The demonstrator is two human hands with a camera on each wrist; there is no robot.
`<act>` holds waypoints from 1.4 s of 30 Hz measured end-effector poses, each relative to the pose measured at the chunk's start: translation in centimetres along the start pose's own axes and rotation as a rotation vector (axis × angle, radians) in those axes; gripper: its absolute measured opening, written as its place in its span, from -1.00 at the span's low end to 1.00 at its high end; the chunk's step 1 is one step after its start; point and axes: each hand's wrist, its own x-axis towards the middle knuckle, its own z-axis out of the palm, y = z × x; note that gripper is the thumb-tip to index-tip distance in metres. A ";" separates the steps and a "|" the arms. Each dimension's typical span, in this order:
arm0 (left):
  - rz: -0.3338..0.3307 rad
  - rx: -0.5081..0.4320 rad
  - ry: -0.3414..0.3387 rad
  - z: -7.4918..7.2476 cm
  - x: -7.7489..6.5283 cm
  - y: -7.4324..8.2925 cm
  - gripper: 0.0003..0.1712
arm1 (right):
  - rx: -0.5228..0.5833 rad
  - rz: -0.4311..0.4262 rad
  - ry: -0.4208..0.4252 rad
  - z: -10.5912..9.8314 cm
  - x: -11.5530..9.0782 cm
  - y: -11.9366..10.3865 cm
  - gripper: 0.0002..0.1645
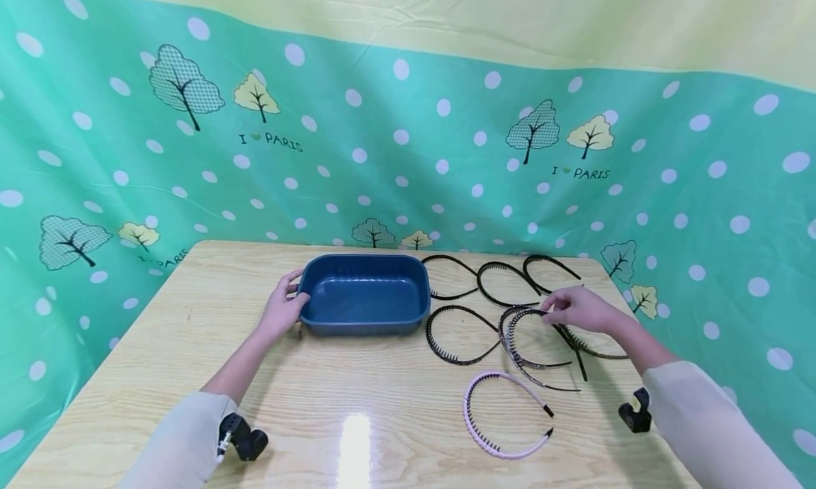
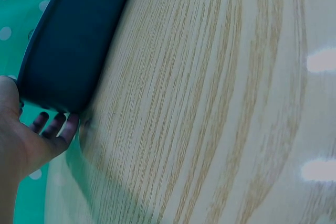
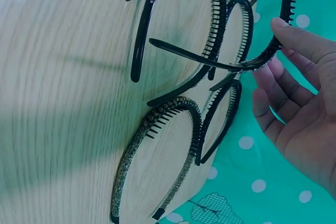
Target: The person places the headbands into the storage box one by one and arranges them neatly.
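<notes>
My left hand (image 1: 285, 306) holds the left end of a dark blue plastic basin (image 1: 363, 329), thumb over the rim and the other fingers against the outside wall. Nothing lies inside the basin. Over on the right, my right hand (image 1: 583, 309) pinches a dark toothed headband (image 3: 286, 9) with a glittery outer side between thumb and fingers. In the right wrist view this headband is tilted above others on the table. One of those is a headband covered in brownish sparkle (image 3: 126, 166). Nearer me lies a pale pink headband (image 1: 468, 407).
Several black headbands lie right of the basin, among them one at the back (image 1: 479, 276) and one in front (image 1: 431, 339). The wooden table (image 1: 287, 418) ends at a green dotted cloth (image 1: 401, 163). Black wrist mounts (image 1: 242, 438) stick out from both sleeves.
</notes>
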 end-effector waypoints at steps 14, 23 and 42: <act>0.023 -0.028 -0.001 0.0 0.0 -0.1 -0.33 | 0.006 -0.010 0.023 -0.1 0.8 -0.2 -0.64; 0.017 -0.020 -0.008 0.0 -0.1 -0.1 -0.33 | 0.008 -0.009 0.022 0.1 1.5 -0.6 -0.65; 0.012 -0.016 -0.006 0.0 -0.1 -0.1 -0.34 | 0.054 0.028 0.017 0.3 2.8 -1.5 -0.62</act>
